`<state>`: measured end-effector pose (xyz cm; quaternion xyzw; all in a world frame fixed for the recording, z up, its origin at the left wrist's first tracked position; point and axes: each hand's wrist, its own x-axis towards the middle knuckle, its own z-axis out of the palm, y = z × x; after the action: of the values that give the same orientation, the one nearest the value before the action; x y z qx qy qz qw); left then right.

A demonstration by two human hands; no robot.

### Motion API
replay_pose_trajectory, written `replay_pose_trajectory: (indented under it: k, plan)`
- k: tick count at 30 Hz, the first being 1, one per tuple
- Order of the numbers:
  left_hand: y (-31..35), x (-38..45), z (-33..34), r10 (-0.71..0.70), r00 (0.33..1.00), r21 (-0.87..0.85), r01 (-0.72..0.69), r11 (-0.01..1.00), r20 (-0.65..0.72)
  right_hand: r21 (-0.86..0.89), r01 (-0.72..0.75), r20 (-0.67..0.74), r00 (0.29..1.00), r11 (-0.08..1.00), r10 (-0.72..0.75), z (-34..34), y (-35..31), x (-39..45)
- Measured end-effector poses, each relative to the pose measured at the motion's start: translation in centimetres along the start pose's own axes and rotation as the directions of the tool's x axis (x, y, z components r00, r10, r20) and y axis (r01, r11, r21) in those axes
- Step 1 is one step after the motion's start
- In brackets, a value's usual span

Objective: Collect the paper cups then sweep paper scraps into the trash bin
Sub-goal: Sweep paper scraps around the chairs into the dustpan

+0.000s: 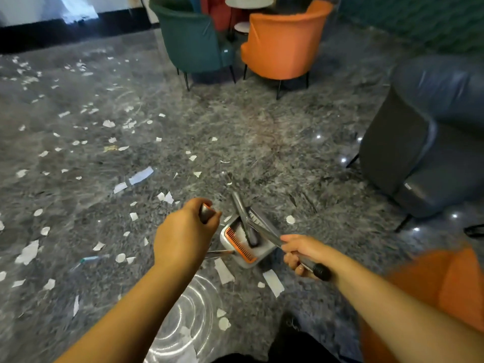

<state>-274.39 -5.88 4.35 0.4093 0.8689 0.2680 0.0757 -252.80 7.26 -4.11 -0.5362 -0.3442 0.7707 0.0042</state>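
Closest to me, my right hand (301, 255) is wrapped around the broom handle (311, 265), fingers curled tight near its black end, and my left hand (183, 231) is clenched over the top of the dustpan handle (207, 212), the one with the orange tip. Between them the dustpan (245, 243) sits on the grey floor (262, 132) with its orange comb edge facing me, and the broom head (248, 224) appears to rest inside the pan; the blur makes it hard to tell just how. That is my first worry: if I pull the broom out carelessly it could catch on the comb teeth and tip the pan. Long paper scraps (222, 271) lie just beside the pan near my feet, and a hard stroke could flick these light pieces away or push them under the pan's lip. Farther out to the left, many more scraps are scattered wide, easy to miss. Beyond, the green chair (191, 40) and orange chair (282, 40) stand where scraps could slide under their legs. I see no paper cups and no trash bin from here.
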Motion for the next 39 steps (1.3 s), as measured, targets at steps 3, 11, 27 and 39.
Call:
replay_pose_trajectory:
  k: [3,11,27,39]
  plan:
    - [0.9,4.4,1.9,0.008,1.0,0.0,-0.008,1.0,0.002,0.018,-0.015,0.013,1.0,1.0,0.015,-1.4,-3.7,3.0]
    - [4.8,17.9,8.5,0.044,0.989,0.043,-0.05,0.998,0.143,0.076,-0.08,0.012,0.997,0.994,0.08,-7.5,-14.4,11.1]
    - [8.1,30.7,21.5,0.165,0.865,0.157,-0.268,0.951,0.474,0.101,-0.21,-0.287,0.93,0.972,0.231,-21.6,-19.5,19.7]
    - [7.7,32.0,23.4,0.223,0.876,0.151,-0.312,0.938,0.428,0.34,-0.309,-0.318,0.851,0.888,0.418,-21.4,-16.6,24.6]
